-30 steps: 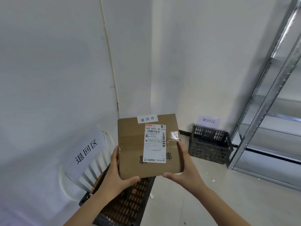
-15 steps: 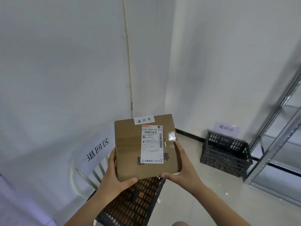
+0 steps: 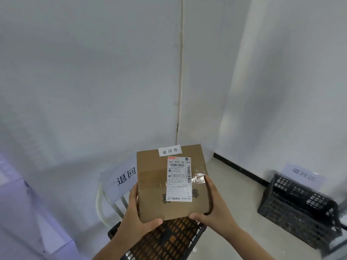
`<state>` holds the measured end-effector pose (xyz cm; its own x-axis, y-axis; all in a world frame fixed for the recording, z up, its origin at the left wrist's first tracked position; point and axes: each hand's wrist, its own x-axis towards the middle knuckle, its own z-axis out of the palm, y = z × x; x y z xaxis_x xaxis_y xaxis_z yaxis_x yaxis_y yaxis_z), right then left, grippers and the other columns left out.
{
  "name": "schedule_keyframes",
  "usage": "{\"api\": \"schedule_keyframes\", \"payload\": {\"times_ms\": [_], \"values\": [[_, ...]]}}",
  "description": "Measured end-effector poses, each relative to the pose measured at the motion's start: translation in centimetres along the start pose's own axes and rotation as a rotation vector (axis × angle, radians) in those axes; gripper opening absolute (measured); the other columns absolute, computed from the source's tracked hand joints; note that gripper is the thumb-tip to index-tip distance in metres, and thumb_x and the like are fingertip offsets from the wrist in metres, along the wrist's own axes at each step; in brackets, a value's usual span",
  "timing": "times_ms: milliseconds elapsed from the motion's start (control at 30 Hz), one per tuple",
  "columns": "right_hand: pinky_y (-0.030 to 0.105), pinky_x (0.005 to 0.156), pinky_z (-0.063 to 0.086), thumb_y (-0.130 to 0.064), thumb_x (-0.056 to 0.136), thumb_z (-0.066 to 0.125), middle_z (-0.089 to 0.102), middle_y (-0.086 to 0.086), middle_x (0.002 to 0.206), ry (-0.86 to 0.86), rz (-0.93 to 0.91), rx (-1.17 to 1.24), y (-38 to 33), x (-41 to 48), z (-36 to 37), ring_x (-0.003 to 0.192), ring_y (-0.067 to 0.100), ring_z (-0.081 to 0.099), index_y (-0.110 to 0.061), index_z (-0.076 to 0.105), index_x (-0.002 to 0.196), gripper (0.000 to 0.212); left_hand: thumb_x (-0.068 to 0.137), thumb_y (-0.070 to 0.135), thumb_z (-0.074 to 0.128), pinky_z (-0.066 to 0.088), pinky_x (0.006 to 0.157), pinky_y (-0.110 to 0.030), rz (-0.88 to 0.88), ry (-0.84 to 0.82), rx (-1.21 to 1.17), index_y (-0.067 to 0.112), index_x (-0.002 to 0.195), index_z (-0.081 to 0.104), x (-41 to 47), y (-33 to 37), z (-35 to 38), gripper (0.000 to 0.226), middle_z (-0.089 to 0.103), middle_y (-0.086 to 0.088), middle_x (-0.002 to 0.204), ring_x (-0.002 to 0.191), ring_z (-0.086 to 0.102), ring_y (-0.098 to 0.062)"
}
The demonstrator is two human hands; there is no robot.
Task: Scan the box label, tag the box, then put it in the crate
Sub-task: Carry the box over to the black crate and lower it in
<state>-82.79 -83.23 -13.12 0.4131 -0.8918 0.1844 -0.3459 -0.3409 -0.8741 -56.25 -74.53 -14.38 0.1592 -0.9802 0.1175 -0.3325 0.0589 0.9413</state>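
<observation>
I hold a brown cardboard box in both hands, low in the middle of the view. A white shipping label with barcodes faces me, and a small white tag sits at the box's top edge. My left hand grips the left side and lower corner. My right hand grips the right side and bottom edge. Directly beneath the box is a black slatted crate with brown cardboard showing through its wall.
A white chair carrying a paper sign stands against the wall behind the near crate. A second black crate sits on the floor at the right under another wall sign. White walls meet in a corner ahead.
The view has swung left: the metal shelving left the frame and the right crate slid toward the right edge. The box stays held in both hands above the near crate.
</observation>
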Motion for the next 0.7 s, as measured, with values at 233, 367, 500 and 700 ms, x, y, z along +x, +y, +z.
{"api": "schedule_keyframes", "payload": {"times_ms": [233, 367, 500, 700], "values": [[0.013, 0.102, 0.042, -0.046, 0.056, 0.091, 0.035, -0.034, 0.145, -0.244, -0.055, 0.063, 5.9, 7.8, -1.9, 0.132, -0.009, 0.04, -0.058, 0.012, 0.144, 0.118, 0.051, 0.062, 0.086, 0.045, 0.09, -0.008, -0.144, 0.22, 0.04, 0.07, 0.131, -0.001, 2.2, -1.1, 4.7, 0.118, 0.024, 0.059, 0.127, 0.12, 0.033, 0.028], [0.032, 0.111, 0.041, -0.062, 0.051, 0.088, 0.028, -0.033, 0.15, -0.387, -0.074, 0.033, 8.0, 11.0, -3.4, 0.136, -0.007, 0.036, -0.059, 0.005, 0.145, 0.125, 0.047, 0.064, 0.087, 0.039, 0.096, -0.01, -0.244, 0.377, 0.052, 0.077, 0.123, -0.006, 2.4, -1.0, 8.0, 0.12, 0.022, 0.057, 0.127, 0.117, 0.03, 0.034], [0.034, 0.108, 0.045, -0.065, 0.054, 0.085, 0.03, -0.027, 0.152, -0.517, -0.104, 0.007, 9.3, 13.0, -4.3, 0.135, -0.005, 0.039, -0.054, 0.005, 0.147, 0.123, 0.049, 0.058, 0.089, 0.043, 0.085, 0.0, -0.33, 0.475, 0.05, 0.076, 0.124, -0.002, 2.0, -1.1, 10.9, 0.119, 0.024, 0.06, 0.121, 0.115, 0.033, 0.032], [0.041, 0.112, 0.042, -0.066, 0.054, 0.084, 0.024, -0.022, 0.157, -0.641, -0.087, -0.045, 11.6, 14.2, -3.8, 0.14, 0.002, 0.036, -0.06, -0.001, 0.143, 0.123, 0.045, 0.062, 0.089, 0.041, 0.092, -0.013, -0.44, 0.555, 0.044, 0.075, 0.125, -0.004, 1.5, -3.6, 13.5, 0.123, 0.027, 0.06, 0.121, 0.115, 0.036, 0.028]]}}
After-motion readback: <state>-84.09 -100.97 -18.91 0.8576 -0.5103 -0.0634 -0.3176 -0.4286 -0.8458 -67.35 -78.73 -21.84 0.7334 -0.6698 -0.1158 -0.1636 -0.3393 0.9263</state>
